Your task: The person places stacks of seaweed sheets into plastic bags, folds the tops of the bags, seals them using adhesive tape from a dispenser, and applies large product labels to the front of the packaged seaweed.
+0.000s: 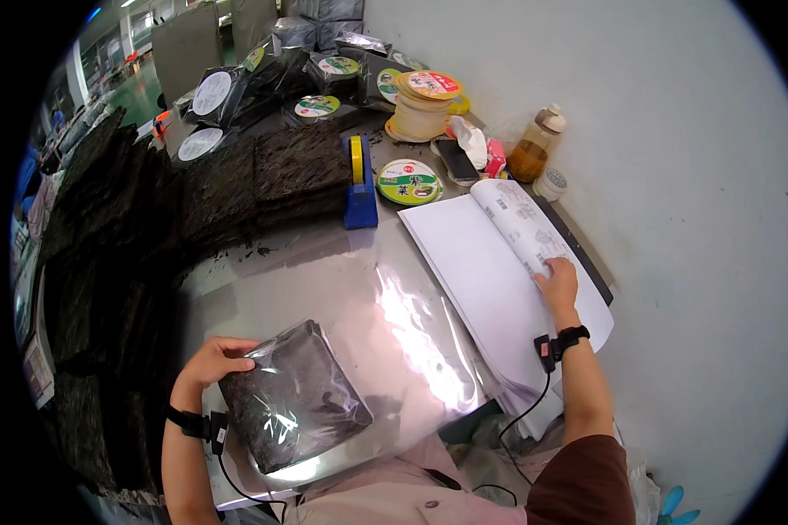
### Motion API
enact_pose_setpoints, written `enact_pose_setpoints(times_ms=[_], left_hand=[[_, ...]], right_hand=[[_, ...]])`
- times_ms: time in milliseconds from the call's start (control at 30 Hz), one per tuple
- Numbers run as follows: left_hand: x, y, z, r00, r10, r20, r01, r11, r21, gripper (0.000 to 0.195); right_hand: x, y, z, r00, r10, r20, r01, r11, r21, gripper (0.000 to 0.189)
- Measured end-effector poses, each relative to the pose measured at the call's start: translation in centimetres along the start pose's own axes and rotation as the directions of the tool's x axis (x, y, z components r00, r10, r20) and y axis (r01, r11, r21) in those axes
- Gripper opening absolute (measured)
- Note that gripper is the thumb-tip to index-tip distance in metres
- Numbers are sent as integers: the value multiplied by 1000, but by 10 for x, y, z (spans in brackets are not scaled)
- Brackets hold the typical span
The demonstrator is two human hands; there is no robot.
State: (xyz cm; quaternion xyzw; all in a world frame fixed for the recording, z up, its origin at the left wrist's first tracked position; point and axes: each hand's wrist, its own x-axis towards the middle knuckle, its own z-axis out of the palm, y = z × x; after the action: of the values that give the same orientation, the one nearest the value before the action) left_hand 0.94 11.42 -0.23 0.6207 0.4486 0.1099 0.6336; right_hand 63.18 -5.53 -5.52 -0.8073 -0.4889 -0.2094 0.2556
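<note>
A square pack of dark dried seaweed [302, 400] in clear plastic wrap lies tilted on the table before me. My left hand [226, 361] grips its upper left corner, with the thumb on top and the fingers over the far edge. Underneath it are large clear plastic film sheets [289, 282], shiny with reflected light. To the right is a stack of white sheets [459, 275], its far part curled over to show printed labels [525, 220]. My right hand [558, 282] rests on that curled part, thumb and fingertips at the labels; whether they pinch anything is unclear.
Loose dried seaweed sheets [111, 262] are piled along the left and back. A blue tape dispenser [361, 197] stands beside round green labels [409, 182]. Farther back are a stack of round cards [423, 108], a phone [456, 161], a drink bottle [537, 147] and wrapped packs [226, 98]. A wall [663, 197] bounds the right.
</note>
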Motion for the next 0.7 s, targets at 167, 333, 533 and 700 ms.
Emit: enact_pose_setpoints(times_ms=[167, 333, 533, 700], left_hand=[[-1, -1, 0, 998, -53, -28, 51, 997, -51, 42], [4, -8, -2, 999, -41, -33, 38, 997, -73, 42], [2, -9, 1, 999, -24, -42, 19, 992, -124, 40], [-2, -11, -2, 997, -21, -68, 13, 993, -116, 39]], right_hand=[[-4, -2, 14, 1000, 23, 5, -24, 999, 47, 18], [-1, 12, 21, 996, 48, -75, -40, 994, 105, 14], [5, 4, 14, 989, 66, -131, -41, 982, 185, 17], [37, 49, -2, 869, 467, -162, -461, 884, 75, 31]])
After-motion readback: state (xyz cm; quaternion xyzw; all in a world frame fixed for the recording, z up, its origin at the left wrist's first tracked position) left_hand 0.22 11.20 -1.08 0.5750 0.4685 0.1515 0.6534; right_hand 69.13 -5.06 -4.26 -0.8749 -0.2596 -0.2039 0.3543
